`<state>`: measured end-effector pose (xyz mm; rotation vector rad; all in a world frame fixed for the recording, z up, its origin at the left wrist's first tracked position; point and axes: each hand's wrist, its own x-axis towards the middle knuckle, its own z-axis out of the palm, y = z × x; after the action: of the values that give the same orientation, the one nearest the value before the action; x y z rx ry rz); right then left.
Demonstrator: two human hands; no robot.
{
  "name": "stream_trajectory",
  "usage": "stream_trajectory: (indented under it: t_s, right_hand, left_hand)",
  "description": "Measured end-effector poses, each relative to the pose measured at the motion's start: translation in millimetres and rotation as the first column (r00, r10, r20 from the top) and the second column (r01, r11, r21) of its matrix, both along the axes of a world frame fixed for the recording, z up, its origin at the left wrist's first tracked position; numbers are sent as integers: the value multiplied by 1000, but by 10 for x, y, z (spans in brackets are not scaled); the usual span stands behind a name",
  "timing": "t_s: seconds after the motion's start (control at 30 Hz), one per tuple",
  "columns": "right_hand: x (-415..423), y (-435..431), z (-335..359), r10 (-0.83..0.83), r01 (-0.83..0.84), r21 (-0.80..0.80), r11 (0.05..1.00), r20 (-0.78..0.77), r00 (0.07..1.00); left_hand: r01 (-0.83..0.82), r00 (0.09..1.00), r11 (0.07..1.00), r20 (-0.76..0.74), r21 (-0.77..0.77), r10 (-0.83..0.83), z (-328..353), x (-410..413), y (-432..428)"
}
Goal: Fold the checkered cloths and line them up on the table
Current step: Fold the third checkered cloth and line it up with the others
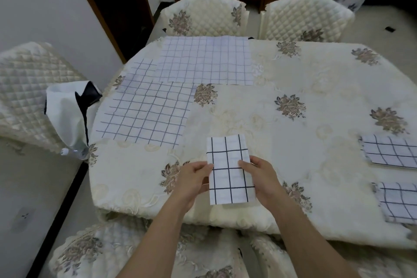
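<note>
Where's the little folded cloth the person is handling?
In the head view the folded cloth is low and central at the table's near edge, gripped between the left hand and right hand; two other folded cloths lie far to its right.

Left hand (191,178): bare forearm extended forward, fingers pinching folded cloth (228,149) edge. Right hand (264,178): likewise, pinching opposite edge.

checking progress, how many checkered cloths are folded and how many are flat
folded cloths at the table's right edge: 2
held cloth, folded, in the hands: 1
flat cloths, far left: 2
total: 5
</note>
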<state>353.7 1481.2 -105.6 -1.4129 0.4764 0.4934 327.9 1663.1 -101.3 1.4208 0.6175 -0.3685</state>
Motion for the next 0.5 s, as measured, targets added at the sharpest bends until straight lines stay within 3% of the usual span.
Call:
stream_trajectory:
  t_s: [0.27, 0.5]
  right_hand:
    - [-263, -324, 154, -82, 83, -44, 996, 39, 996]
    - [-631, -600, 147, -191, 266, -338, 903, 237, 953]
  left_hand:
    - [84, 996, 996, 22, 37, -84, 102, -111, -338]
    - [221, 969, 973, 96, 62, -226, 143, -132, -651]
